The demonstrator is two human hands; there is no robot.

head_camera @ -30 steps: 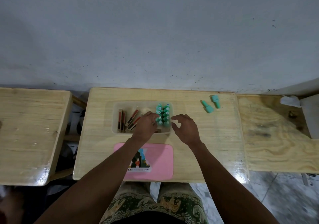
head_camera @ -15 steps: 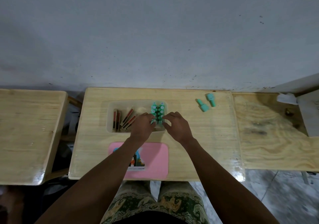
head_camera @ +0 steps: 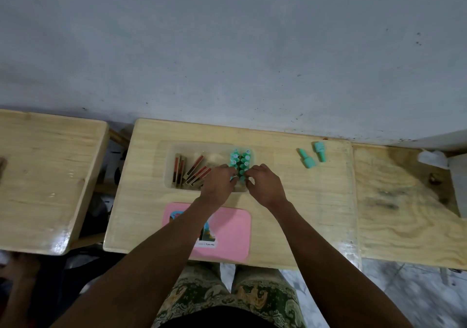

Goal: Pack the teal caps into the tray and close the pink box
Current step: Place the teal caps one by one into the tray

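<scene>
Hands at the near end of the cap rows

Benches first: middle bench (head_camera: 298, 216), pale wood, flanked by a left bench (head_camera: 45, 176) and a right bench (head_camera: 404, 214), all pushed toward a grey wall (head_camera: 227, 49). On the middle bench, toward its near edge and left of centre, pink box lid (head_camera: 227, 234) lying flat, picture label partly hidden under the left forearm. Beyond it, toward the far edge, clear tray (head_camera: 169, 166): red-and-tan sticks (head_camera: 194, 168) loose in its left part, teal caps (head_camera: 240, 160) standing in two tight rows in its right part. Left hand (head_camera: 218, 183) and right hand (head_camera: 265, 186) both over the near right corner of the tray, fingers curled, fingertips meeting at the nearest caps of the rows; left fingertips (head_camera: 233, 179) touching a cap there, grip itself too small to tell; same for the right, fingers bent inward against the row. Near the far right corner of the middle bench, two loose teal caps (head_camera: 307, 159) lying on their sides, just beside each other, well apart from the tray. On the right bench's far edge, crumpled white scrap (head_camera: 433, 158).
</scene>
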